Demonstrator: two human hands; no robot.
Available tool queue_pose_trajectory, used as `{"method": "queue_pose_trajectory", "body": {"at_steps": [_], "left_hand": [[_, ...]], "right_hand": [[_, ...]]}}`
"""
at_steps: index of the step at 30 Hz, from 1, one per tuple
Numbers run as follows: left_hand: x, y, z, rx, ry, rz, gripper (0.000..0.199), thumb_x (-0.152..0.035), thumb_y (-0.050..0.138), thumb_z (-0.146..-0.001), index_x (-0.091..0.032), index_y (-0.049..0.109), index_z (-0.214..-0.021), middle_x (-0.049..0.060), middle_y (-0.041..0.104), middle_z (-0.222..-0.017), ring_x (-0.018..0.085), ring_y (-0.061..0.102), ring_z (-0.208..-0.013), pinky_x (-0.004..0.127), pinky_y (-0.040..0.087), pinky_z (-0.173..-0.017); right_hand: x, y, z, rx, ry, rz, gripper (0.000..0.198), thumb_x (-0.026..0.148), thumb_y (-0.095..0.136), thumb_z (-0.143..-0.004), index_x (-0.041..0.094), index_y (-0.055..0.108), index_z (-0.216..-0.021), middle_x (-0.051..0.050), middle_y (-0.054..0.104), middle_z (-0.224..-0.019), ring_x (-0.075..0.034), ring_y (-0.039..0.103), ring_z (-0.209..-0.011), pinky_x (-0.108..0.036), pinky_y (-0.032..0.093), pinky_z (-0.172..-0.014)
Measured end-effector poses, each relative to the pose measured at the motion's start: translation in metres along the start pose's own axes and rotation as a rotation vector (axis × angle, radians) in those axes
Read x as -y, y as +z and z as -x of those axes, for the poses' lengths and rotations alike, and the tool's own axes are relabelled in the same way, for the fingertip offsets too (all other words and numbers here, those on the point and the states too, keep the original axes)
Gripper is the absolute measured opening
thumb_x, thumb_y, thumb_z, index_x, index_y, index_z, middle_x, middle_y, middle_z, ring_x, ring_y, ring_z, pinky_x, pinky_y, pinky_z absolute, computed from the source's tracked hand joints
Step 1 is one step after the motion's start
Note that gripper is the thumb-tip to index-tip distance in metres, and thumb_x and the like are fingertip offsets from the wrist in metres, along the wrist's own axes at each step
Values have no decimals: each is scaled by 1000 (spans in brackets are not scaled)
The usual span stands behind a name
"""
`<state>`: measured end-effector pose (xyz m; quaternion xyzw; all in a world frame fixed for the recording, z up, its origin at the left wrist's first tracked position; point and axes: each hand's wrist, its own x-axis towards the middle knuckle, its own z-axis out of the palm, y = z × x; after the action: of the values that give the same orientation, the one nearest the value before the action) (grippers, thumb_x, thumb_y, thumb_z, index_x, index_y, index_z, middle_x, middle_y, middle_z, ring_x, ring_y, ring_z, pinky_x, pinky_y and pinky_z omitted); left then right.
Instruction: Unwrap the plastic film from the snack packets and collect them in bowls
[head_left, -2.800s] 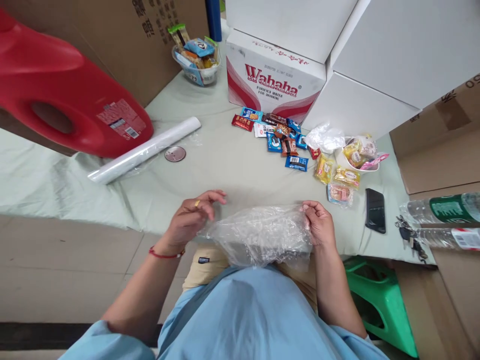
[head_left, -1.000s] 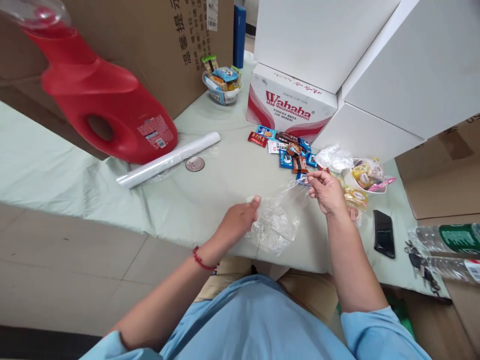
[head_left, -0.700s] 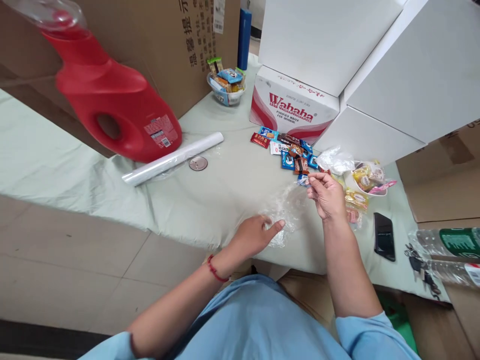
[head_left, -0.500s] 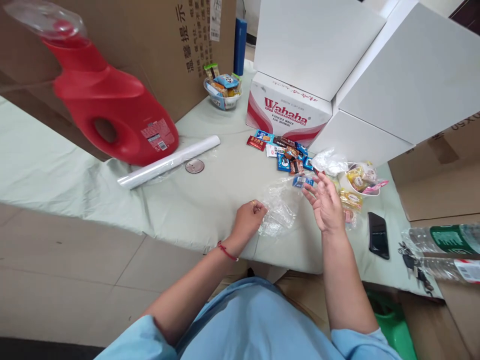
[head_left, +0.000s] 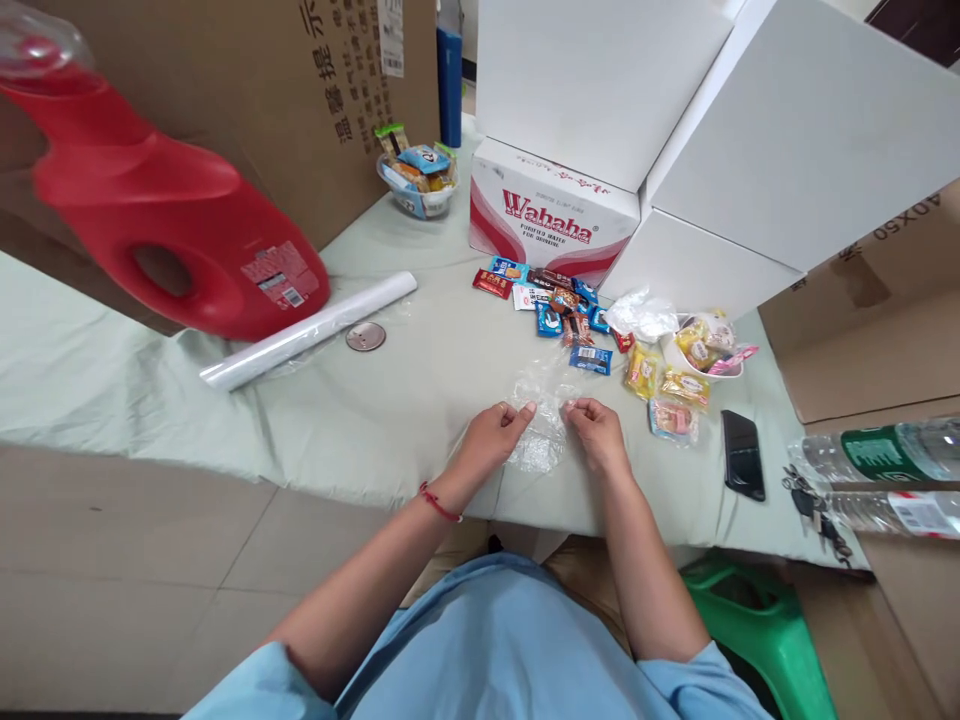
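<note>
A crumpled clear plastic bag lies near the front edge of the table, between my two hands. My left hand pinches the bag's left side, thumb against forefinger. On the other side, my right hand has its fingers closed at the bag's right edge. Just beyond the bag lies a blue snack packet. Behind that is a pile of small wrapped snacks, with a blue packet and a red packet among them. Yellow packets and a pinkish packet lie right of my right hand.
A red jug, a white plastic roll and a round disc are at left. A snack bowl and a Wahaha box stand behind. At right are a white bowl, a phone, keys and bottles.
My right hand has come down and left from above the blue packet to the bag, its spread fingers now closed. My left hand stays at the bag. The camera view has shifted slightly.
</note>
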<state>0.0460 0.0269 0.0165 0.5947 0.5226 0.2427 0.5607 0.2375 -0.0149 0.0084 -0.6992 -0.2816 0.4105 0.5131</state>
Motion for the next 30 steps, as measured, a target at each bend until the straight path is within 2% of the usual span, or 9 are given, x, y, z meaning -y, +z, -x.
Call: {"method": "queue_pose_trajectory", "body": {"at_steps": [5,9,12,15,19,21,23,25,30], "left_hand": [[-7,7,1,-124,79,29,46,-66,71,-78,-22,59,-86,3,67,-86,21,62,-81,33,45,-73],[-9,8,-7,-191,109,121,22,-42,63,-86,-21,60,-78,1,63,-80,17,57,-76,32,43,-74],[-11,8,-6,-191,139,152,19,-35,60,-86,-21,59,-73,-1,61,-78,16,56,-76,31,43,-77],[-12,3,0,-123,136,280,20,-34,65,-82,-21,56,-69,-2,60,-74,15,56,-77,29,46,-77],[-10,-28,0,23,-76,776,22,-30,77,-71,-20,57,-71,1,69,-86,17,67,-88,29,55,-80],[-9,-53,-8,56,-148,871,20,-27,77,-70,-19,60,-74,4,72,-89,20,72,-91,34,60,-82],[-9,-79,-20,69,-208,868,16,-23,75,-71,-18,61,-76,5,73,-87,21,75,-85,33,61,-76],[-10,-100,-34,64,-261,789,13,-19,73,-73,-17,60,-75,6,73,-84,20,76,-79,28,59,-68],[-10,-132,-64,10,-263,568,19,-11,77,-71,-17,59,-73,4,68,-73,19,74,-72,25,56,-62]], "right_hand": [[7,19,16,114,-92,-52,38,51,84,-69,21,69,-85,4,63,-68,-12,45,-59,-25,33,-53],[13,21,32,181,-106,-49,41,57,84,-72,21,71,-86,3,63,-75,-11,42,-60,-26,31,-54],[12,18,35,147,-57,-91,48,67,76,-78,22,74,-94,2,63,-82,-11,37,-58,-26,27,-51],[6,15,31,52,-60,-95,46,65,78,-75,22,71,-85,3,59,-76,-12,37,-59,-26,29,-51],[1,5,21,-59,-101,-191,38,53,86,-68,22,67,-78,3,60,-73,-14,51,-67,-26,44,-61],[3,-4,15,-39,-57,-309,38,49,89,-65,23,66,-80,2,66,-79,-16,60,-74,-30,53,-69],[7,-12,9,0,13,-400,39,45,92,-62,23,65,-80,-1,72,-87,-19,67,-80,-35,59,-75],[13,-19,2,16,57,-424,41,42,94,-57,23,65,-79,-2,75,-90,-19,70,-78,-35,60,-71],[22,-21,-13,15,61,-294,44,44,95,-52,22,66,-76,0,74,-80,-11,58,-55,-23,43,-45]]}}
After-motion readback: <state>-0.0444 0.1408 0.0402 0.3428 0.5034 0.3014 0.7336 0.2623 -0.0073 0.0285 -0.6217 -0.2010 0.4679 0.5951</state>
